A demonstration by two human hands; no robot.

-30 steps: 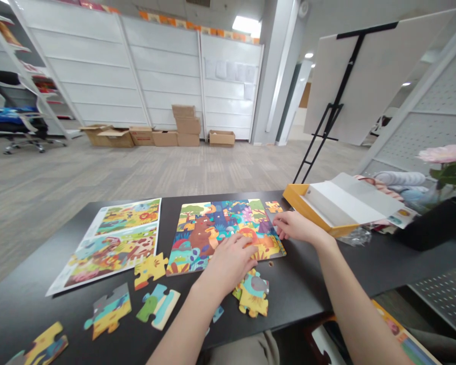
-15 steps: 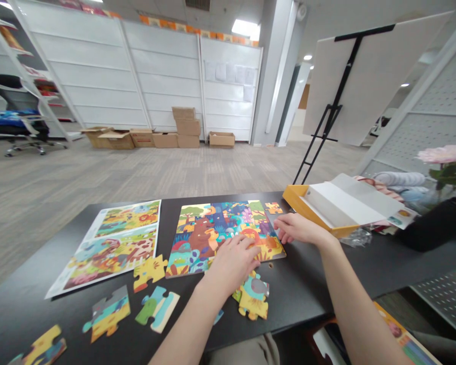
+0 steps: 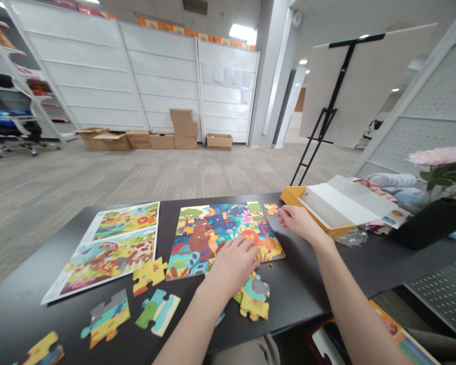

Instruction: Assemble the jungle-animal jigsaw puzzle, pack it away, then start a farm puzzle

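Left hand (image 3: 232, 263): spread flat, palm down, fingers lying on the near right part of the assembled puzzle (image 3: 209, 230); it holds nothing.
Right hand (image 3: 298, 223): at the puzzle's far right edge, fingers curled toward it. I cannot tell whether they pinch anything.
Puzzle: flat on the black surface (image 3: 327, 276), straight ahead of me, its long axis running left to right, both my hands on its right half.
Small orange piece (image 3: 270, 208): loose, just beyond the puzzle's far right corner, just left of my right fingertips. My right hand is much nearer to it than my left.
Joined cluster (image 3: 254, 298): a few pieces locked together, just under my left wrist, off the puzzle's near edge.
Loose pieces: a yellow piece (image 3: 149, 272) touching the puzzle's near left corner, a green-blue piece (image 3: 157, 312) and a grey-yellow piece (image 3: 105, 318) nearer me, well apart from both hands.
Picture sheet (image 3: 110, 246): beside the puzzle, on its left.
Yellow box (image 3: 293, 195): just right of my right hand, a white lid leaning across it.
In the way: nothing lies between my right fingertips and the orange piece.
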